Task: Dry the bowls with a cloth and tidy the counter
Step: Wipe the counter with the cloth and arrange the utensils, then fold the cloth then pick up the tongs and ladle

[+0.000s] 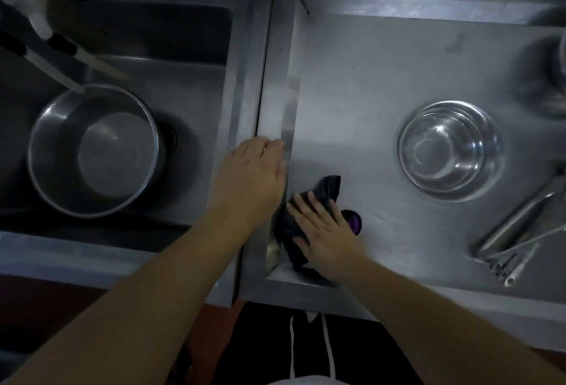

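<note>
My right hand (324, 231) lies flat with straight fingers on a dark cloth (329, 187), pressing it onto the steel counter (352, 93) near its front left corner. My left hand (254, 170) rests open on the raised counter rim beside the sink, fingers relaxed. A small shiny steel bowl (448, 148) stands upright on the counter to the right, apart from both hands. A larger steel pot (95, 148) sits in the sink (190, 84) at left.
A purple round object (355, 220) lies partly under my right hand. Several metal utensils (517, 231) lie at the counter's right front. Another steel vessel (554, 78) shows at the right edge. A tap with white hoses (39, 26) hangs over the sink.
</note>
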`<state>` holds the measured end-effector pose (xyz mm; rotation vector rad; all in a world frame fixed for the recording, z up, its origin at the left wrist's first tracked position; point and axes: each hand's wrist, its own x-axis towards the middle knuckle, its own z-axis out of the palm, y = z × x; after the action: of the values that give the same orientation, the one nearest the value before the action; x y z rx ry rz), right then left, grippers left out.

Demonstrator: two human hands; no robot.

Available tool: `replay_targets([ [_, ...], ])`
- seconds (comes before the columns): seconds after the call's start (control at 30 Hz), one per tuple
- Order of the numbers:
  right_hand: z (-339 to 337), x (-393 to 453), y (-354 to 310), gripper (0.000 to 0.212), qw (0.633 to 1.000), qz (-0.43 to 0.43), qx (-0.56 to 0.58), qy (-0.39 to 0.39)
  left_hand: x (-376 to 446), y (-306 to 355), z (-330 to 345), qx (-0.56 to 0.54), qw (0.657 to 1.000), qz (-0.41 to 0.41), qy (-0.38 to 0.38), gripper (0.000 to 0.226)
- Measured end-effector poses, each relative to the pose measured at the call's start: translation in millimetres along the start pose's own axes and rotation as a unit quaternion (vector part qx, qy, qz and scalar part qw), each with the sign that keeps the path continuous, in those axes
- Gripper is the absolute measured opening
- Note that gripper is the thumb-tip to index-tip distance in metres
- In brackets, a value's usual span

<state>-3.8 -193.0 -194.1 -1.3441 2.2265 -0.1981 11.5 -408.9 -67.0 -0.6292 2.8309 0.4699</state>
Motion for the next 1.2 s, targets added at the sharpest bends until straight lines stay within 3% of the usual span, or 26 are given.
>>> replay_targets([
  [0.13, 18.6, -59.3, 0.4, 0.063, 1.0, 0.012, -0.021, 0.0, -16.4, 7.3, 4.1, -0.026, 0.999, 0.025, 0.002, 0.037],
  [0.27, 23.4, -104.0, 14.3, 0.062, 0.99, 0.134, 0.024, 0.044, -28.6, 20.1, 17.5, -0.017, 0.998, 0.06, -0.018, 0.038],
  [0.4, 23.7, -134.2, 23.5, 0.063, 0.972, 0.225, 0.055, 0.032, -47.7, 39.1, 30.7, -0.008, 0.995, 0.091, -0.036, 0.038],
  [0.6, 17.3, -165.0, 24.2, 0.052, 0.967, 0.243, 0.077, -0.014, -89.6, 68.4, 34.3, 0.018, 0.991, 0.109, -0.071, 0.041],
  [0.67, 7.1, -172.4, 26.5, 0.041, 0.96, 0.247, 0.13, -0.022, -104.2, 79.1, 30.1, 0.027, 0.989, 0.117, -0.085, 0.042],
  [0.73, -13.9, -179.2, 29.8, 0.03, 0.938, 0.268, 0.218, -0.031, -118.3, 91.5, 24.1, 0.025, 0.987, 0.122, -0.097, 0.045],
  [0.87, -63.0, -202.2, 40.2, 0.034, 0.883, 0.278, 0.377, -0.016, -147.6, 127.6, 8.8, 0.0, 0.99, 0.103, -0.097, 0.045],
  [0.93, -88.2, -220.7, 39.8, 0.026, 0.836, 0.285, 0.468, 0.029, -163.5, 153.5, 3.1, -0.043, 0.99, 0.093, -0.097, 0.044],
  [1.03, -131.6, -251.1, 34.5, 0.019, 0.727, 0.26, 0.63, 0.08, -185.3, 191.7, -3.9, -0.131, 0.986, 0.055, -0.088, 0.046],
  [1.1, -163.0, -274.1, 31.7, 0.021, 0.681, 0.219, 0.693, 0.088, -196.9, 215.9, -12.2, -0.219, 0.972, 0.019, -0.086, 0.048],
  [1.2, -205.4, -302.2, 27.1, 0.034, 0.655, 0.166, 0.733, 0.082, -212.5, 246.9, -38.0, -0.375, 0.921, -0.009, -0.105, 0.049],
])
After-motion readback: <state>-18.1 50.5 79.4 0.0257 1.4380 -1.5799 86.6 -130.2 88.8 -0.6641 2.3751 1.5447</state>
